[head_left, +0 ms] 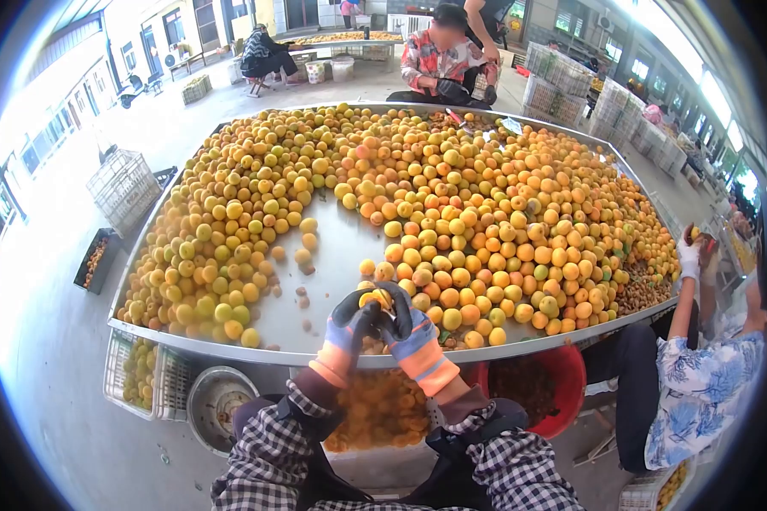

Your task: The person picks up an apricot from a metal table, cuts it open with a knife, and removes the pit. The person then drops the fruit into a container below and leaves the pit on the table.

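In the head view, my left hand (346, 327) and my right hand (407, 324), both in dark gloves with orange cuffs, meet over the near edge of a metal-topped table (328, 281). Between their closed fingers is an apricot (375, 298), its orange flesh partly showing; the gloves cover the rest. Heaps of whole apricots (486, 247) lie around the tabletop, close to my right hand and farther off on the left. Directly below my hands, orange apricot halves (379, 413) fill a container between my knees.
A red tub (564, 379) with dark contents stands right of my knees. To the left are a metal basin (217, 393) and a white crate (172, 385) of apricots. A co-worker (707, 392) sits at right; another person (439, 64) sits across the table. Crates (123, 187) stand beyond.
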Demonstrator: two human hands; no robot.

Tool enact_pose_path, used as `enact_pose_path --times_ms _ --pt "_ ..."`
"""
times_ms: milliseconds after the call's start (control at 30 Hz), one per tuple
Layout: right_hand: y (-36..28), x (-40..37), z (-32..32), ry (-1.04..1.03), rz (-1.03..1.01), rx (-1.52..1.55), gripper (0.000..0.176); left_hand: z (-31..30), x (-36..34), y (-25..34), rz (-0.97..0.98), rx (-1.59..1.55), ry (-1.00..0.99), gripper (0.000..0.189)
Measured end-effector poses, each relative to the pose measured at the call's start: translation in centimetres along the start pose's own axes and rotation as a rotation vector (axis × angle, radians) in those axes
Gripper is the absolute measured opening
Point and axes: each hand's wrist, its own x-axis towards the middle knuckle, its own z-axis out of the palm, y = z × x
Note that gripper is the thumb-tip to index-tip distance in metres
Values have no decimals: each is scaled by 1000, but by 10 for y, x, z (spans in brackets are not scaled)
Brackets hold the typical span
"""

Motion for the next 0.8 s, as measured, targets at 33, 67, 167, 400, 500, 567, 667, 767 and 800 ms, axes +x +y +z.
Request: enact_pose_path --times_ms 33,67,167,400,500,567,667,767,800 --pt "2 2 2 45 -2 152 45 2 -1 2 49 -30 -5 40" --pt "4 3 1 45 -2 152 45 4 -2 4 99 -60 -10 39" --pt "5 11 -7 51 479 748 37 7 -4 13 59 -308 -64 38" --pt "-12 8 -63 -236 541 875 34 -9 0 19 0 -372 -88 46" --pt "-46 15 -86 -693 542 802 52 -3 -5 29 23 -353 -30 44" --pt "-48 14 -80 -596 453 693 39 -7 -1 18 38 -272 -53 42" --pt "-16 17 -59 -221 503 710 22 -7 0 8 81 -74 -105 42" --pt "1 15 -34 -53 420 608 21 3 2 3 155 86 -123 41" --pt "2 14 -28 -43 416 540 18 7 5 -5 234 142 -71 37"
